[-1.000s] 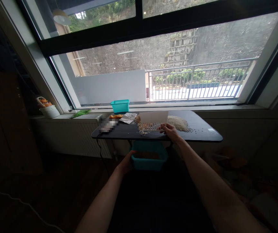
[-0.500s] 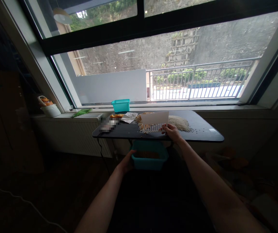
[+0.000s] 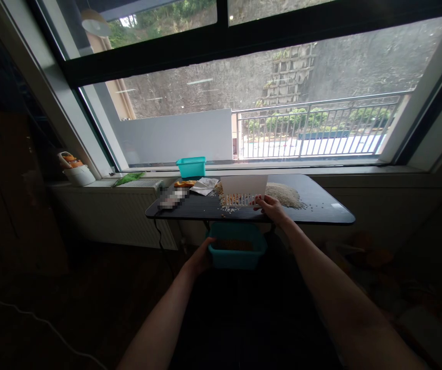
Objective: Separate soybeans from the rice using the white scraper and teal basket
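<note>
A white sheet [image 3: 243, 187] with slots along its lower part is pinched by my right hand [image 3: 270, 208] at its lower right corner. It stands roughly upright over the table, in front of a heap of yellowish and pale grains [image 3: 219, 190]. To its right spreads a pale grain pile [image 3: 283, 195], probably rice. Below the table's front edge, my left hand [image 3: 201, 257] grips the left side of a teal bin [image 3: 238, 260], the thumb over its rim. Brown material [image 3: 233, 245] lies in the bin, too dark to make out.
On the black table [image 3: 323, 205] lie a crumpled white tissue [image 3: 204, 186] and an orange-yellow item [image 3: 184, 183]. Another teal bin [image 3: 191, 167] stands at the back by the window. A radiator [image 3: 116, 210] is at the left, and a white cable [image 3: 47, 324] crosses the floor.
My right hand has shifted slightly left with the slotted sheet, whose lower edge now sits more level. My left hand and the bin it grips look unchanged.
</note>
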The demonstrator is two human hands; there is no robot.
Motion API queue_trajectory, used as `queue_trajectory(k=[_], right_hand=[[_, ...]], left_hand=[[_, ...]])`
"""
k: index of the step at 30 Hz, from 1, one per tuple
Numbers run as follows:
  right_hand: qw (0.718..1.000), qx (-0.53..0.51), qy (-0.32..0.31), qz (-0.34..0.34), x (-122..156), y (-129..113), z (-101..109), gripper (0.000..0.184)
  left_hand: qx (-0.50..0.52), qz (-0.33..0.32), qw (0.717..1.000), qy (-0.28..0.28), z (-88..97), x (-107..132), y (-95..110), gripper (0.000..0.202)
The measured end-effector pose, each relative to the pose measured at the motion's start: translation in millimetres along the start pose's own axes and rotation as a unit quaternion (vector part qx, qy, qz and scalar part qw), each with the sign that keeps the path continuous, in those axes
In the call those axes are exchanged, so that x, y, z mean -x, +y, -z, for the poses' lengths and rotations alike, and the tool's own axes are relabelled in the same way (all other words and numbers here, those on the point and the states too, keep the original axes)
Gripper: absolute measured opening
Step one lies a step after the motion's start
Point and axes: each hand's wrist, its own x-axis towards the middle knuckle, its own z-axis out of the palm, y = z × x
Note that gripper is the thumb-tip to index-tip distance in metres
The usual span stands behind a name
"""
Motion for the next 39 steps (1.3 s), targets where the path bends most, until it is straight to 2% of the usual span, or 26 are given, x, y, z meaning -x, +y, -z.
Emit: queue_trajectory(k=[6,12,22,34,39], right_hand=[[0.999,-0.012,-0.036,-0.004,-0.4,-3.2,-15.5,0.037],[0.996,-0.058,-0.068,0.022,-2.6,2.2,-32.7,0.038],[0.994,-0.009,-0.111,-0.005,8.2,-4.6,-17.7,0.035],[0.995,-0.043,-0.089,-0.013,2.7,-10.7,-36.5,0.033],[0.993,-0.037,-0.110,-0.018,1.7,-4.1,-24.5,0.034]], left_hand=[[0.004,0.009,1.000,0.001,0.7,1.6,1.6,0.040],[0.002,0.011,1.000,-0.001,1.4,3.4,1.8,0.043],[0.026,0.029,0.999,0.020,12.2,1.5,8.2,0.039],[0.009,0.023,0.999,0.023,11.4,-1.3,4.1,0.037],[0.011,0.017,1.000,0.012,11.6,-0.8,3.6,0.039]])
